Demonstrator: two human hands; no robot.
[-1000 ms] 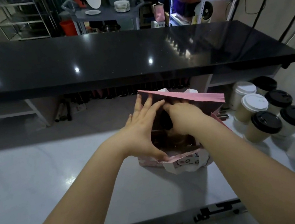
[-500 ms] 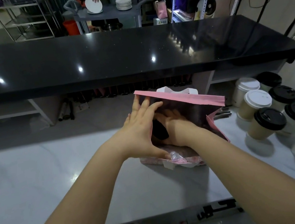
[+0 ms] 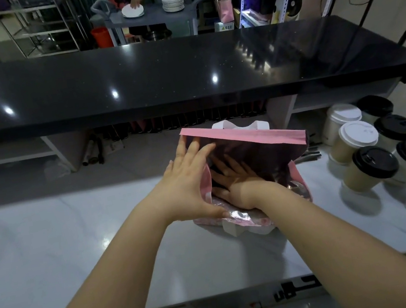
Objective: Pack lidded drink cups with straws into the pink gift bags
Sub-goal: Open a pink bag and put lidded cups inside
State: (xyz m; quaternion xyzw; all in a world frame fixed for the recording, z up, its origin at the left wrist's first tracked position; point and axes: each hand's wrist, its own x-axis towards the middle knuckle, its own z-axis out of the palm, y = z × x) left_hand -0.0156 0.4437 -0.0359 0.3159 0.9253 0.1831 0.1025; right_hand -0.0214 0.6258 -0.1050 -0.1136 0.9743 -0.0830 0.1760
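Note:
A pink gift bag [image 3: 244, 134] with white handles sits on the white counter [image 3: 50, 246], its mouth turned toward me. My left hand [image 3: 187, 180] grips the left edge of the mouth, thumb on the near flap. My right hand [image 3: 233, 181] is inside the bag, fingers spread flat against its dark inner wall. Several lidded paper cups stand to the right of the bag, some with white lids [image 3: 358, 134] and some with black lids [image 3: 375, 162]. Thin dark sticks [image 3: 308, 156], perhaps straws, lie between the bag and the cups. I see no cup in the bag.
A raised black bar top [image 3: 157, 80] runs across behind the bag. Beyond it a person handles plates [image 3: 133, 11] on a grey cart, and metal shelves hold more pink bags. The counter's near edge is just below my forearms.
The bag's mouth has been spread wider. My right hand went from a loose fist to flat, spread fingers deeper inside. My left hand kept its hold on the left edge.

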